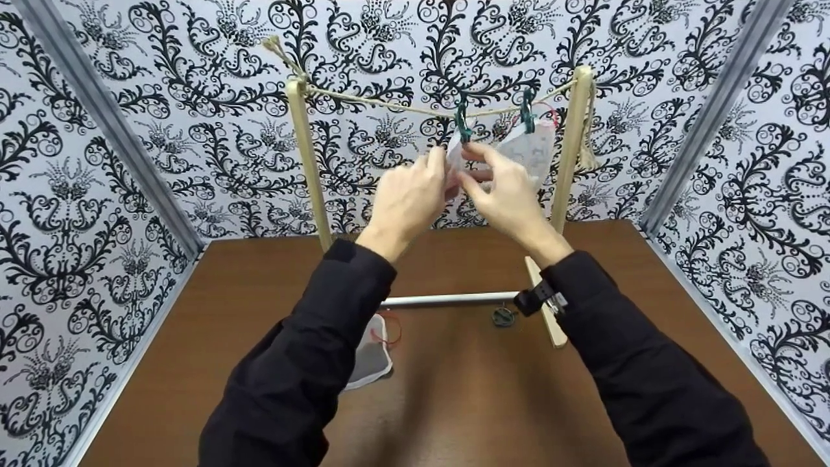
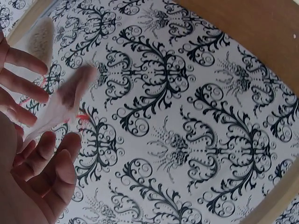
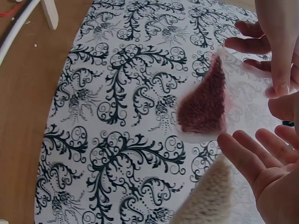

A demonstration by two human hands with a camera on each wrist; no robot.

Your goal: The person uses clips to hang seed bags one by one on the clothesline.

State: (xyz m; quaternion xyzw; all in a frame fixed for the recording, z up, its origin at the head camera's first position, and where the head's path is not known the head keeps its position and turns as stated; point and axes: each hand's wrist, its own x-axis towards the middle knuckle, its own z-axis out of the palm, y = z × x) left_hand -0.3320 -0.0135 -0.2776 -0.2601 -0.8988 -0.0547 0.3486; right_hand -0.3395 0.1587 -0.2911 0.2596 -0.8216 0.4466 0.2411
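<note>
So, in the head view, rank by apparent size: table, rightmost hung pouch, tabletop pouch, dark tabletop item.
1. Table
2. Hung pouch and tabletop pouch: too alike to rank, both partly hidden
3. Dark tabletop item

Three upright panels enclose the scene, papered in white with a black damask print of curling scrolls, leafy sprigs and dotted, fan-like flowers. The back wall (image 1: 402, 52) faces the viewer; the left wall (image 1: 65, 214) and right wall (image 1: 752, 214) flank it, spreading outward toward the viewer. A grey corner strip (image 1: 117, 130) marks the left join, and a matching grey upright (image 1: 710, 117) marks the right one. Below is a brown tabletop (image 1: 493, 389), smooth with a slight sheen, crossed by soft, dark shadows. A pale edging strip (image 1: 133, 363) runs where the left wall meets it. From the right wrist, a tiny white speck (image 3: 35, 45) shows on the brown surface.
</note>
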